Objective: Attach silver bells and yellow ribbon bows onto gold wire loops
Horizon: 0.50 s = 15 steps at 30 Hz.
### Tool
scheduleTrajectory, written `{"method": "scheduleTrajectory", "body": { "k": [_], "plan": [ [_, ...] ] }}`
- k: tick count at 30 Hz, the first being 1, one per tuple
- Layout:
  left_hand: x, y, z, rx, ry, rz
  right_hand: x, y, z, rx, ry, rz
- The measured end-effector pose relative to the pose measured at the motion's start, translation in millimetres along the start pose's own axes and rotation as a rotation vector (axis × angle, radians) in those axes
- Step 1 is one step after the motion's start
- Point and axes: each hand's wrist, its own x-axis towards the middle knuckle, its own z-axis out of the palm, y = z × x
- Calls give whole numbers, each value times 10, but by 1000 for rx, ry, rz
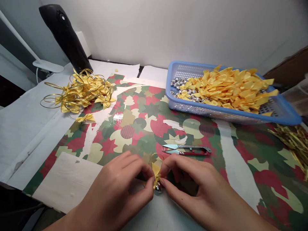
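Between my hands is a yellow ribbon bow (156, 169) with a small silver jingle bell (158, 186) at its lower end. My left hand (122, 186) pinches the bow's left side between thumb and forefinger. On the opposite side, my right hand (192, 179) pinches it the same way, close to the knot above the bell. The fingertips hide part of the knot. Just beyond my right hand lies a pair of thread snips (186, 149), blades pointing left.
A blue basket (231, 112) at the back right holds yellow ribbon pieces (223, 88) and silver bells (179, 84). At the back left are finished-looking bows with gold cord loops (84, 91), near a black upright device (64, 35). Gold cords (292, 144) lie far right.
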Motion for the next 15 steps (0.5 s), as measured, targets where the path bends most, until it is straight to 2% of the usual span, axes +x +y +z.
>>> {"method": "scheduleTrajectory", "body": {
  "k": [5,15],
  "plan": [
    [-5,-3,7,-5,-6,0,-58,3,-15,-143,44,-118],
    [-11,35,20,27,7,38,-109,44,85,-198,162,-236]
  ]
}}
